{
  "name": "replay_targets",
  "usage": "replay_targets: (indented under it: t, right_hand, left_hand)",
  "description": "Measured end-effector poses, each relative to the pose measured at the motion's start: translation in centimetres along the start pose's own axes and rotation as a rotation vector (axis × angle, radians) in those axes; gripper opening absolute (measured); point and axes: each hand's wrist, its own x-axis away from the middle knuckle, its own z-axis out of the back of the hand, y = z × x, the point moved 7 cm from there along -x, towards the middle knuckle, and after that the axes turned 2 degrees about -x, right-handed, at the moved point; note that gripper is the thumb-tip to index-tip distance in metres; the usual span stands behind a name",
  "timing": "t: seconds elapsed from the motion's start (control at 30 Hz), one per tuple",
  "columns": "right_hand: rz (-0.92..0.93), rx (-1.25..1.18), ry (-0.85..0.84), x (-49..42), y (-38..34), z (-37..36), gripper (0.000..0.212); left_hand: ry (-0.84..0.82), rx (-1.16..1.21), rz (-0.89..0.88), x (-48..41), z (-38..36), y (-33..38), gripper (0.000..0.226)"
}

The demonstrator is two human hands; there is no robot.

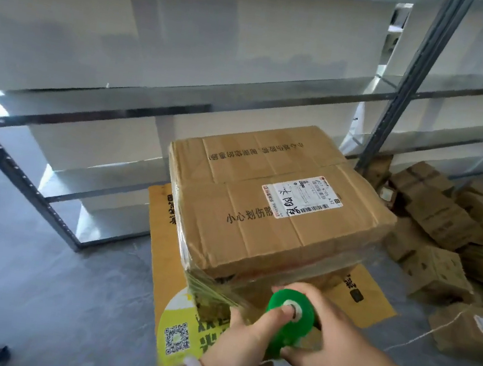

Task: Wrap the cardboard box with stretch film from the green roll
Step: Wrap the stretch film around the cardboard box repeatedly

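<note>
Grey metal shelving (411,82) behind, heaped small cartons (443,217) at right, flattened yellow cardboard sheet (161,233) on grey floor (32,293).

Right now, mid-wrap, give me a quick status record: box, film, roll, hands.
box: cardboard box on a flattened carton, label on top
film: stretch film banded round its lower part
roll: green roll at the near side, core end facing up
left hand: index fingertip on the core
right hand: grips the roll's side
nearby: small boxes piled at right
</note>
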Motion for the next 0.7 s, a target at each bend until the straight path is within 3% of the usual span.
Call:
replay_targets:
  t: [0.1,0.23,0.37,0.53,0.63,0.7]
  right_hand:
    - [0.05,0.101,-0.081,-1.3,0.6,0.7,0.063]
    - [0.141,0.201,-0.136,-2.4,0.5,0.6,0.061]
    - [0.178,0.159,-0.206,-2.7,0.2,0.6,0.069]
    - [0.181,0.023,-0.306,-2.6,0.8,1.5,0.08]
    - [0.193,0.058,-0.203,-3.0,1.2,3.2,0.076]
    - [0.191,0.152,-0.105,-3.2,1.4,4.3,0.07]
  left_hand:
    - [0.104,0.12,-0.045,-0.3,-0.8,-0.7,0.121]
    - [0.251,0.35,-0.039,-0.6,-2.5,-1.8,0.134]
    - [0.275,0.408,-0.065,-0.7,-3.5,-2.2,0.152]
    - [0.25,0.37,-0.105,-1.9,-4.0,-1.7,0.153]
    - [0.246,0.397,-0.105,-3.9,-4.2,-1.7,0.156]
    - [0.216,0.416,-0.097,-5.1,-4.6,-2.0,0.144]
